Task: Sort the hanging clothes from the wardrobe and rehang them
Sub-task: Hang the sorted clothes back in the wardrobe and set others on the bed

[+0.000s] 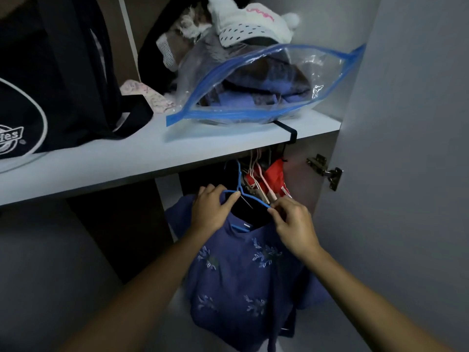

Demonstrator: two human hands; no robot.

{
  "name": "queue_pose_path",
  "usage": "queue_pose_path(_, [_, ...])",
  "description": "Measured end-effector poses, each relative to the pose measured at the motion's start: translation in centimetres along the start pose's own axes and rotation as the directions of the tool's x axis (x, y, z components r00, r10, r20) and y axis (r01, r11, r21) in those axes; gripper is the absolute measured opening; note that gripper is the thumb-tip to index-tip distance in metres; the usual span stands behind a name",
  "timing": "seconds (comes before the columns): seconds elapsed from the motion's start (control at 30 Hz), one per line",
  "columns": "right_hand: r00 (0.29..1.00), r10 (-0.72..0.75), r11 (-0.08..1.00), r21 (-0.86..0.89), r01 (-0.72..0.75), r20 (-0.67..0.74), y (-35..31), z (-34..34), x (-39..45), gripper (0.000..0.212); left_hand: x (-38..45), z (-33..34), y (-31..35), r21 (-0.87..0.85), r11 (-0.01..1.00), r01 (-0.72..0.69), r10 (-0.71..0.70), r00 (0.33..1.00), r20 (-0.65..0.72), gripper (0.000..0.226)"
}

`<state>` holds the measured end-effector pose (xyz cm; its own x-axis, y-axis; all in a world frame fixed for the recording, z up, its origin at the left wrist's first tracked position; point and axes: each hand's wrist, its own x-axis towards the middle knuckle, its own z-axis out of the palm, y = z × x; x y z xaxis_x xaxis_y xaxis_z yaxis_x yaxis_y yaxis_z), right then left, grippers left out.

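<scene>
Blue top [243,280] hangs on a blue hanger [239,190] just under the shelf [152,153], beside red clothes [275,177]. Left hand [212,210] curls its grip round the hanger's shoulder; right hand [291,222] pinches the other arm.

Wardrobe interior: cloth, plastic, laminate and metal surfaces.

Blue top [243,280]: soft matt cloth with paler stitched leaf sprigs. Blue hanger [239,185]: thin, smooth, looks plastic-coated; pale hangers [264,186] behind it look similar. Red garment [275,177], far right: matt cloth. Shelf [152,158]: smooth pale board with a faint sheen. Zip bag [317,77] on the shelf: clear glossy plastic, creased, blue seal strip, folded cloth inside. White hat [253,21] above it: fluffy knit with a pompom. Black bag [50,85], left: dark matt fabric with white piping. Door hinge [326,171], right: shiny bare metal. Door panel [406,148]: smooth matt grey.
</scene>
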<state>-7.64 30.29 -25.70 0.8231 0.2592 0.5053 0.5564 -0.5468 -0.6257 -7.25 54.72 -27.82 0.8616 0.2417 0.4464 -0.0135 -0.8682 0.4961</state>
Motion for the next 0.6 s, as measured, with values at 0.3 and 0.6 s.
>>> queue_pose_path(0.3, [0.994,0.001,0.999,-0.034,-0.005,-0.110,1.1,3.6,3.7,0.015,4.6,3.2,-0.6,0.062,0.993,0.100,-0.104,0.993,0.054,0.100])
queue_pose_path(0.6, [0.984,0.036,0.999,-0.032,-0.042,-0.175,2.2,6.4,5.4,0.016,7.1,5.3,-2.0,0.022,0.991,0.128,-0.129,0.990,0.056,0.090])
